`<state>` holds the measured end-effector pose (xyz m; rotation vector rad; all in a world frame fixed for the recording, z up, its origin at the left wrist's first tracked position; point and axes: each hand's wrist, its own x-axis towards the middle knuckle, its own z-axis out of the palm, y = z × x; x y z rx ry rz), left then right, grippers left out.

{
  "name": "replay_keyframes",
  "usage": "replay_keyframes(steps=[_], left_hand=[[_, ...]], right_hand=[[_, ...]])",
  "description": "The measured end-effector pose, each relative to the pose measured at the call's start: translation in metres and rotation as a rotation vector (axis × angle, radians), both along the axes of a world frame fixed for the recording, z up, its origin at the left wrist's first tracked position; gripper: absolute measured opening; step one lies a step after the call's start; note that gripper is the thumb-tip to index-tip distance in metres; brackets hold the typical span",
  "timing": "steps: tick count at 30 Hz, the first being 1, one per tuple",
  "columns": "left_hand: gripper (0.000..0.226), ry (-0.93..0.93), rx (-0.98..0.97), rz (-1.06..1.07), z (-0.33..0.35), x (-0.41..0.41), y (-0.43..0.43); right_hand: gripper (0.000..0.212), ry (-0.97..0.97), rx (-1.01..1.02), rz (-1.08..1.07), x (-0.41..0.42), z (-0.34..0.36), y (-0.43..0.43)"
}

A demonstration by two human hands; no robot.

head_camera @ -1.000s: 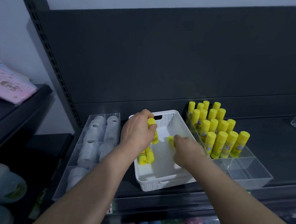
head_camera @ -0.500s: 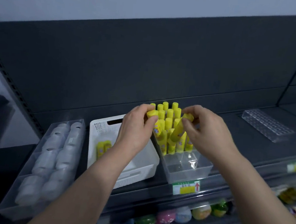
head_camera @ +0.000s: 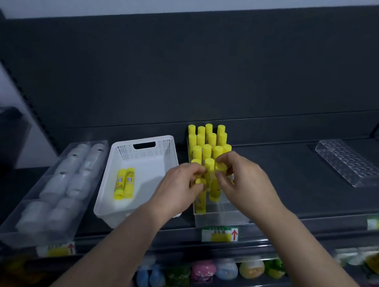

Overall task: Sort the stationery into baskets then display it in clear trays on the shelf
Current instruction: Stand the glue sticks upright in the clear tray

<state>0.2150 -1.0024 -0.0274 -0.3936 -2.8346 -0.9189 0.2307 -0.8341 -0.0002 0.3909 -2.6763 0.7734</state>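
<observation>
Dark grey metal shelving (head_camera: 285, 175) is carrying everything, and at its front edge, right of the middle, we are working over a clear plastic tray (head_camera: 220, 220). Our right hand (head_camera: 247, 183) is pinching a yellow glue stick (head_camera: 216, 190) upright between thumb and fingertips, its base reaching down into the tray's front part. Our left hand (head_camera: 178, 187) is pinching a second yellow glue stick (head_camera: 200, 181) by its cap, just beside the first. Behind them, more yellow glue sticks (head_camera: 207, 142) are standing in rows towards the tray's back. Just left of the tray, a white perforated plastic basket (head_camera: 141, 152) is holding two yellow glue sticks (head_camera: 124, 183) lying side by side. Further left, a long clear tray (head_camera: 9, 225) is holding white rolls (head_camera: 54, 188). Well apart, towards the shelf's right edge, a clear acrylic holder with round holes (head_camera: 348, 162) is lying. A yellow-and-green price label (head_camera: 219, 234) is sitting on the front edge, with colourful small goods (head_camera: 201, 270) blurring below.
</observation>
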Motion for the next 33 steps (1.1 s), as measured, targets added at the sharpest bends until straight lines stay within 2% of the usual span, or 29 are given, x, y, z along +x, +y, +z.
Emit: replay_keyframes(steps=[4, 9, 14, 19, 24, 33], left_hand=[[0.024, 0.055, 0.140, 0.075, 0.009, 0.004, -0.006], [0.020, 0.092, 0.134, 0.191, 0.014, 0.005, -0.022], [0.021, 0.086, 0.094, 0.274, 0.017, 0.003, -0.048], [0.024, 0.074, -0.087, 0.455, 0.019, -0.002, -0.099], [0.024, -0.008, -0.120, 0.501, 0.012, -0.007, -0.153], [0.026, -0.034, -0.127, 0.437, 0.009, -0.026, -0.199]], right_hand=[[0.026, -0.031, 0.093, 0.036, -0.002, -0.009, -0.006], [0.029, -0.139, 0.211, 0.029, -0.002, -0.021, -0.008], [0.031, 0.081, 0.173, 0.004, 0.002, 0.008, -0.022], [0.026, 0.099, 0.182, 0.106, -0.005, 0.013, -0.070], [0.027, -0.022, 0.239, 0.185, -0.016, -0.012, -0.123], [0.032, -0.383, 0.320, 0.098, -0.070, -0.049, -0.208]])
